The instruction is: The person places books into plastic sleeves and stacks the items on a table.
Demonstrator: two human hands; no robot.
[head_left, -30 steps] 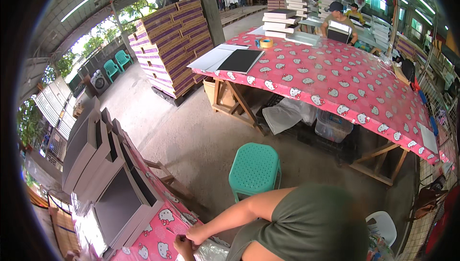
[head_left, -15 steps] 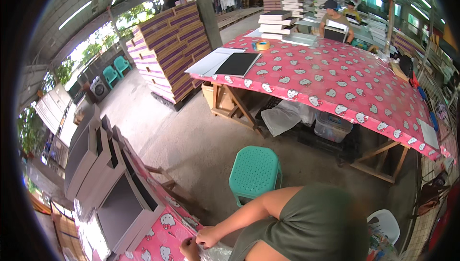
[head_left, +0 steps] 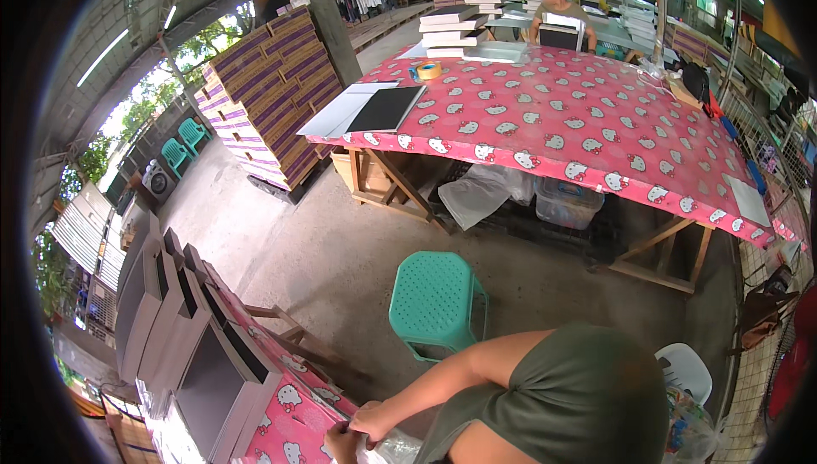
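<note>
My right hand (head_left: 370, 421) reaches in from the lower right, its fingers closed in a pinch at the edge of a clear plastic sheet (head_left: 398, 447). Just beside it, my left hand (head_left: 342, 442) is also closed at the same plastic; its forearm is cut off by the lower border. Both hands are at the edge of a table with a pink patterned cover (head_left: 289, 398). To their left, flat grey-sided boxes with dark tops (head_left: 213, 383) lie stacked in leaning rows. Exactly where the fingertips grip the plastic is hidden.
A green plastic stool (head_left: 432, 298) stands beyond my right arm. Across the aisle, a large pink-covered table (head_left: 545, 111) bears a black panel (head_left: 385, 109), white sheets and a tape roll (head_left: 428, 71). Piled cartons (head_left: 272, 98) stand far left. Co-workers (head_left: 557, 13) are behind the table.
The view has turned slightly, so the large table and cartons appear farther left and higher. My hands stay close together at the plastic, with only a small shift.
</note>
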